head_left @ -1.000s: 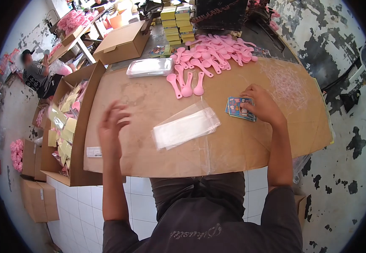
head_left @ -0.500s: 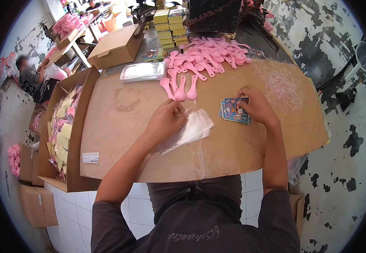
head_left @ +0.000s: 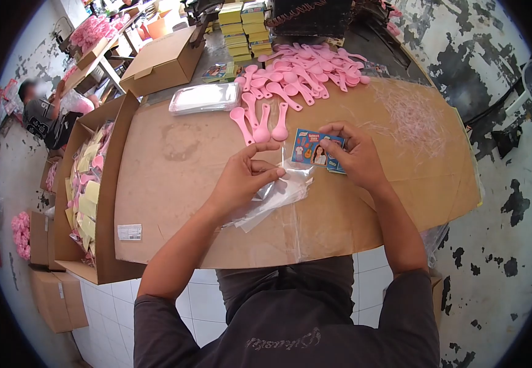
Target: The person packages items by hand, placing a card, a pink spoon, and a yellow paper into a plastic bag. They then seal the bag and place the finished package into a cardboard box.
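Observation:
My right hand (head_left: 355,153) pinches a blue printed card (head_left: 306,147) between thumb and fingers. Part of another card shows beneath it, close to the palm. Just left of the card, my left hand (head_left: 247,178) has its thumb and curled fingers at the raised edge of a clear plastic bag (head_left: 278,187). More flat clear bags lie under that one, partly hidden by the hand. Beyond my left hand, several pink plastic scoops (head_left: 279,126) lie on the cardboard table cover (head_left: 364,214), in front of a large pile of pink scoops (head_left: 306,70).
A wrapped stack of clear bags (head_left: 205,99) lies left of the scoops. On the left stands an open carton (head_left: 110,245) of packed pieces. Card stacks (head_left: 235,37) and a closed carton (head_left: 165,61) are behind. Thin shreds (head_left: 410,122) lie at right. Another person (head_left: 42,116) sits far left.
My right hand has lifted the card from the table and brought it left, towards the bags. My left hand has shifted slightly right, and the top bag's edge is now raised.

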The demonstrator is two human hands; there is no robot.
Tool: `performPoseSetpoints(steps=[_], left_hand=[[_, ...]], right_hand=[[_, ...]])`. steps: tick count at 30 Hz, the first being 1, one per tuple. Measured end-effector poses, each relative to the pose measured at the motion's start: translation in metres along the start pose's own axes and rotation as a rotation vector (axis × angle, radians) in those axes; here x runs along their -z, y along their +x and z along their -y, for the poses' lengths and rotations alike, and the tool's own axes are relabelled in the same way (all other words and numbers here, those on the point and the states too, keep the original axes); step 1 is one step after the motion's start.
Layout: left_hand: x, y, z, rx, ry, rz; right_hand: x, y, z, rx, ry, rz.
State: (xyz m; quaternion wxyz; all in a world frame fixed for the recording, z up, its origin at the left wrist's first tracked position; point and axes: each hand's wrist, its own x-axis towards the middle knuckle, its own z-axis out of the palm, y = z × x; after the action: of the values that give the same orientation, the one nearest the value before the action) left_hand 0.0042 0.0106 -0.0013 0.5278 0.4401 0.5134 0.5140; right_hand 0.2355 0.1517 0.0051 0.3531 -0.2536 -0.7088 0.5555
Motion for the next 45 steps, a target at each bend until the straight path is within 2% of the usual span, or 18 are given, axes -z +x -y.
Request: performPoseSetpoints(steps=[3,9,12,17,21,24,27,30,33,35,36,39,42,45], left_hand=[[-0.001,-0.001,0.002,0.001,0.023,-0.001],[-0.002,0.001,0.007,0.012,0.059,0.015],[-0.008,-0.003,0.004,-0.011,0.037,0.015],[-0.011,-0.006,-0.001,-0.011,0.145,-0.005],[-0.012,-0.005,0.004,-0.026,0.093,-0.037],[-0.011,-0.003,0.008,-0.058,-0.002,-0.029],[-0.010,-0.005,0.007,-0.069,0.003,-0.024],[-0.012,-0.005,0.008,-0.117,0.083,0.003],[-0.016,-0.007,0.009,-0.134,0.149,0.022],[-0.016,-0.009,0.007,-0.162,0.128,0.017],[-0.016,-0.010,0.005,-0.160,0.112,-0.023],[-0.015,-0.010,0.001,-0.197,0.053,-0.113],[-0.011,-0.007,0.005,-0.255,0.050,-0.119],[-0.004,-0.009,0.000,-0.200,0.155,-0.112]], right_hand=[[-0.002,-0.001,0.001,0.036,0.031,-0.003],[-0.004,-0.006,0.004,0.069,-0.133,0.029],[-0.008,-0.007,0.007,0.190,-0.243,-0.001],[-0.009,-0.006,0.005,0.173,-0.255,0.015],[-0.010,-0.007,0.004,0.146,-0.217,0.028],[-0.009,-0.007,0.004,0.219,-0.247,0.013],[-0.002,-0.005,0.007,0.314,-0.421,0.107],[-0.006,-0.005,0.016,0.320,-0.481,0.284],[-0.026,-0.008,0.009,0.273,-0.401,0.281],[-0.030,-0.007,0.008,0.119,-0.193,0.197],[-0.032,-0.006,0.007,0.043,-0.089,0.158],[-0.021,-0.004,0.002,0.012,-0.061,0.067],[-0.026,-0.009,0.011,0.166,-0.322,0.202],[-0.033,-0.003,0.024,0.165,-0.317,0.366]])
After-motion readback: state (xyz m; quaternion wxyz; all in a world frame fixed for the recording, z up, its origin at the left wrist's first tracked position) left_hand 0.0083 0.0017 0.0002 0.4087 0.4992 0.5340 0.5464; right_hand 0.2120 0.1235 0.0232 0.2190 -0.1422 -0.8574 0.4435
